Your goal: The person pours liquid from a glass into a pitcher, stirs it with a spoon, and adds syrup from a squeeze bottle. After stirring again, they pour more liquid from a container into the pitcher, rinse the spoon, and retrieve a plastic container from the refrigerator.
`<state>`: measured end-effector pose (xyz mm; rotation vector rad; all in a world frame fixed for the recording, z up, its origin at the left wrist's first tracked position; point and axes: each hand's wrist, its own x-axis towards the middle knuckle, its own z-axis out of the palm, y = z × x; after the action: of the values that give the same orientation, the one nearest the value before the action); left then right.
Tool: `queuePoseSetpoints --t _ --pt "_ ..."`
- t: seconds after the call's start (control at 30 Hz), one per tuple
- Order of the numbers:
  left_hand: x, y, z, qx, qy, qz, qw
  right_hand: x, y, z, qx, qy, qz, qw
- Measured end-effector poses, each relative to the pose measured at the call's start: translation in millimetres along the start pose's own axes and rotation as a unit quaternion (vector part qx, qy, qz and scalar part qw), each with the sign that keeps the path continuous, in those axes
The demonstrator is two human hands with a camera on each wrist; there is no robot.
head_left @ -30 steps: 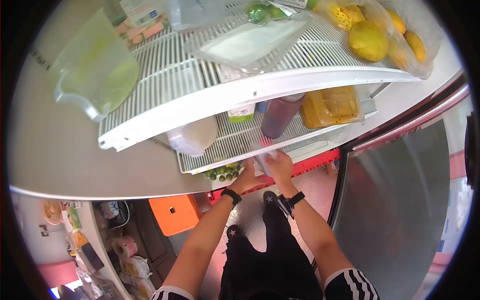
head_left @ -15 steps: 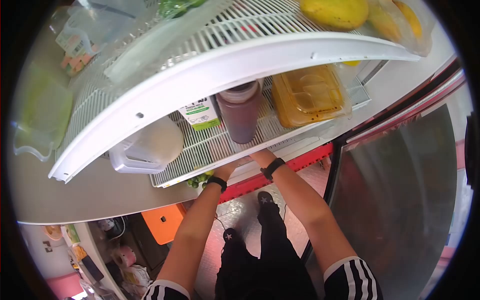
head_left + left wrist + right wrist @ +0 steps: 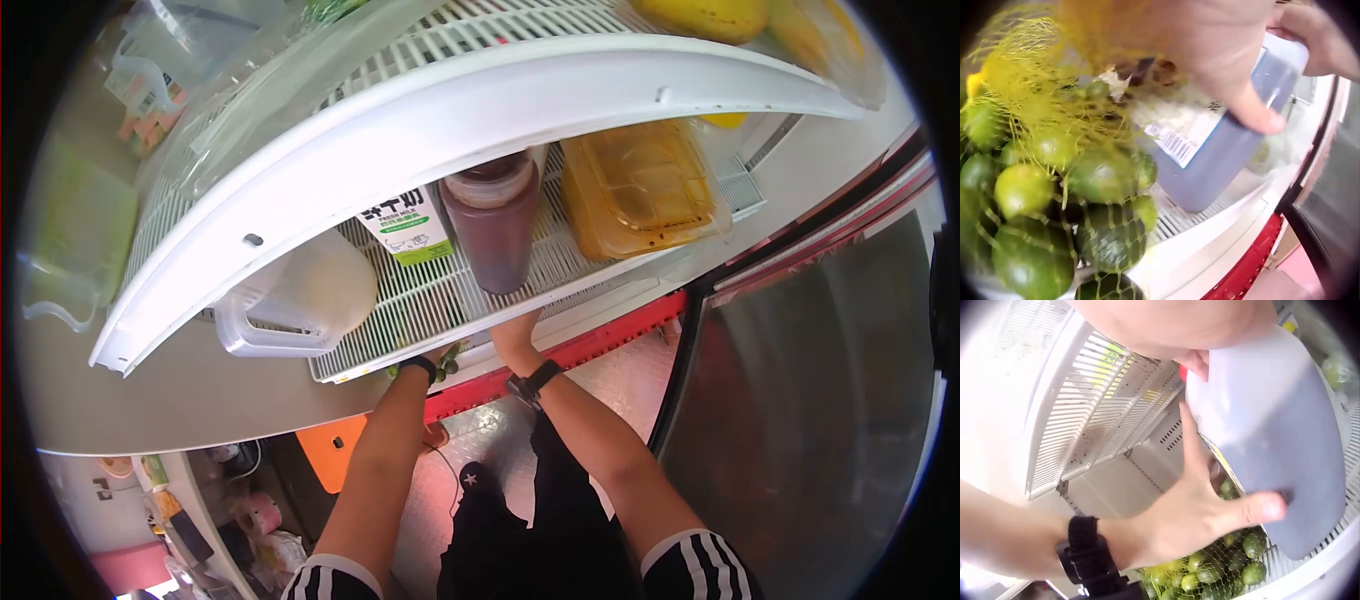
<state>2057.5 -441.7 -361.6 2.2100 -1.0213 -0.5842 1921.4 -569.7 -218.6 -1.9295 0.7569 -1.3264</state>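
Observation:
A grey-looking plastic jug (image 3: pixel 1210 178) with a white printed label leans at a tilt on the bottom rack in the left wrist view. My left hand (image 3: pixel 1210 44) holds its side, thumb on one face and fingers by the label. My right hand (image 3: pixel 1179 325) grips the jug's upper end, where a bit of red shows. Right beside the jug and my left hand lie green limes (image 3: pixel 1035 250) in a yellow net bag (image 3: pixel 1029 81). In the head view the shelf hides the jug, and only part of my right hand (image 3: pixel 517 335) shows below its edge.
Above my hands is a wire shelf (image 3: pixel 420 310) with a white jug (image 3: pixel 310 285), a milk carton (image 3: pixel 405 225), a dark-filled bottle (image 3: pixel 492 230) and an amber container (image 3: pixel 640 190). A higher shelf edge (image 3: pixel 450 110) overhangs. The glass door (image 3: pixel 820 380) stands open at right.
Both hands have gone from in front of the lower shelf's edge to beneath it, taking the jug out of the head view. The head has come closer to the shelves.

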Motion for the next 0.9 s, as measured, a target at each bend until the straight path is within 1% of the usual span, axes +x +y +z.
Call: queuePoseSetpoints --t 0.03,0.07,0.13,0.17,0.2,0.23,0.27,0.3,0.33,0.37,0.43,0.57,0.9 --pt "2.3 -9.2 6.0 0.014 -0.018 -0.023 0.999 0.1 -5.4 0.7 0.051 0.013 0.038 0.998" --pt "0.7 -18.3 10.0 0.029 -0.037 -0.048 0.998 -7.4 -1.7 8.4 0.052 0.011 0.040 0.998" --pt "-8.3 -31.0 12.9 0.060 -0.075 -0.100 0.990 -19.7 1.0 24.7 0.167 0.045 0.120 0.978" --pt "-11.1 -30.6 16.9 0.081 0.017 -0.054 0.995 -19.5 4.7 28.3 0.169 0.044 0.121 0.977" --pt "-14.6 -30.7 19.0 0.081 0.017 -0.057 0.995 -16.4 10.7 28.8 0.015 -0.064 0.036 0.997" --pt "-17.9 -20.0 9.9 0.088 -0.021 -0.063 0.994 -15.3 13.5 30.2 -0.138 -0.166 -0.051 0.975" --pt "-19.5 -3.8 -3.2 0.095 -0.058 -0.067 0.992 -13.2 17.2 33.4 -0.154 -0.182 -0.079 0.968" --pt "-26.8 26.4 -25.2 0.061 -0.080 -0.054 0.993 -10.0 19.1 39.7 -0.143 -0.177 -0.071 0.971" --pt "-33.1 33.5 -29.3 0.145 -0.025 -0.041 0.988 -3.3 20.8 44.5 -0.142 -0.176 -0.072 0.971" --pt "-32.5 34.7 -31.7 0.157 -0.002 -0.041 0.987 3.0 22.7 47.5 -0.140 -0.176 -0.075 0.972" --pt "-27.3 27.5 -32.3 0.149 0.020 -0.048 0.988 13.2 27.5 51.8 -0.142 -0.178 -0.074 0.971" --pt "-6.9 9.6 -30.7 0.129 0.030 -0.065 0.989 32.4 38.3 57.6 -0.146 -0.181 -0.094 0.968" --pt "14.5 -3.1 -25.7 0.117 0.045 -0.079 0.989 59.0 58.4 63.4 -0.142 -0.180 -0.123 0.966"
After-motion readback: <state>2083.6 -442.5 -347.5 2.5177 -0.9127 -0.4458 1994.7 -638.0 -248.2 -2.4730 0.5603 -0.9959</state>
